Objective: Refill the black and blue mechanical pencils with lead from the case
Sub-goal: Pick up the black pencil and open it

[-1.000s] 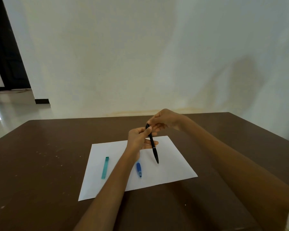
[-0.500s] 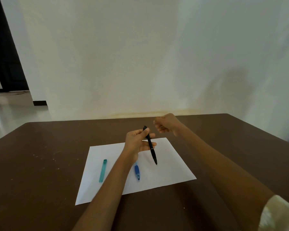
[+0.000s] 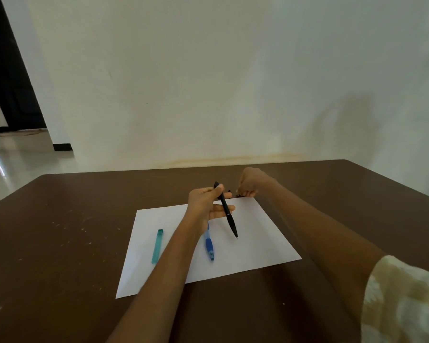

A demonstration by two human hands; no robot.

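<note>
Two hands share this step: keep your left hand (image 3: 206, 204) gripping the black pencil (image 3: 226, 211) tilted above the paper (image 3: 258, 243), while your right hand (image 3: 250, 183), fingers curled at the paper's far edge, parks the tiny cap before fetching the case (image 3: 157, 246).

My left hand (image 3: 204, 203) grips slim black mechanical pencil (image 3: 227, 211), tip slanting down over white paper sheet (image 3: 258, 241). My right hand (image 3: 249, 183), fingers curled, at sheet's far edge. Blue rubber-grip pencil (image 3: 209, 247), teal translucent lead case (image 3: 157, 246) lie on sheet. Brown table (image 3: 60, 243).
</note>
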